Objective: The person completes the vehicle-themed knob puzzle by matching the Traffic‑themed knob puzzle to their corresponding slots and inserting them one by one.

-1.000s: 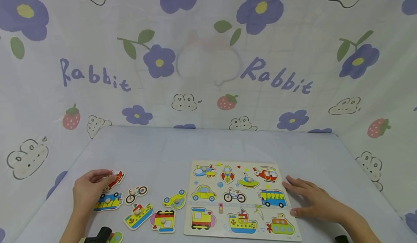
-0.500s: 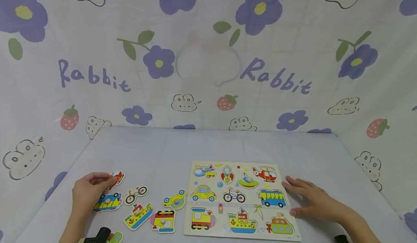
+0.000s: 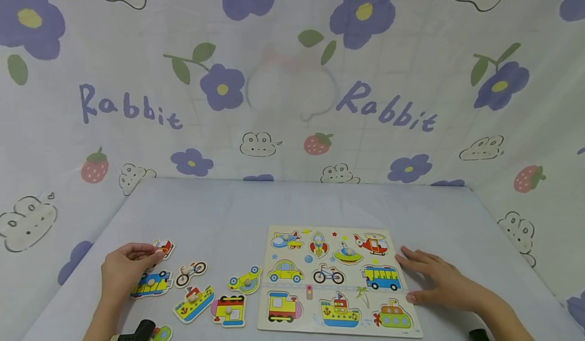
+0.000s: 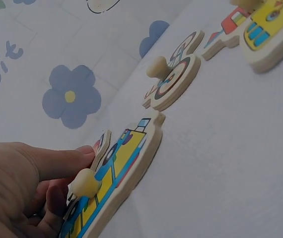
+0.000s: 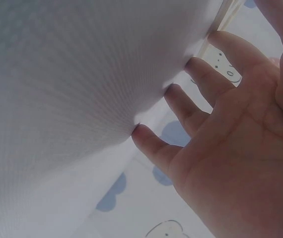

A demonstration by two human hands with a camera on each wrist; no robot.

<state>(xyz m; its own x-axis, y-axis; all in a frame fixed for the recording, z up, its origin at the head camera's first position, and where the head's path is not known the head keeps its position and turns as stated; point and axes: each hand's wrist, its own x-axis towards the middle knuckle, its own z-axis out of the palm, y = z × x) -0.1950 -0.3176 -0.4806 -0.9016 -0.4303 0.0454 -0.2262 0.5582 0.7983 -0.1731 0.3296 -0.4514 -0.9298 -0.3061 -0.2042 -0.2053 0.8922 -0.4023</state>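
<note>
At the left of the head view, my left hand [image 3: 121, 267] pinches a red helicopter puzzle piece [image 3: 169, 249] between thumb and fingers, which cover much of it. Just below that hand lies a blue and yellow bus piece [image 3: 153, 283] with a wooden knob; it also shows close up in the left wrist view, its knob [image 4: 85, 183] near the fingers. My right hand [image 3: 441, 280] rests with fingers spread at the right edge of the wooden puzzle board [image 3: 340, 328]. In the right wrist view its fingertips [image 5: 140, 131] touch the white cloth.
Loose knobbed pieces lie left of the board: a bicycle [image 3: 191, 273], a ship [image 3: 194, 303], a train [image 3: 228, 311] and an upside-down car [image 3: 246, 281]. A green piece [image 3: 162, 333] is partly hidden behind the left wrist's black device [image 3: 145, 328]. A patterned curtain [image 3: 292, 92] stands behind.
My left hand has dropped slightly toward me, its fingers still on the helicopter piece. The right hand and the board stay put.
</note>
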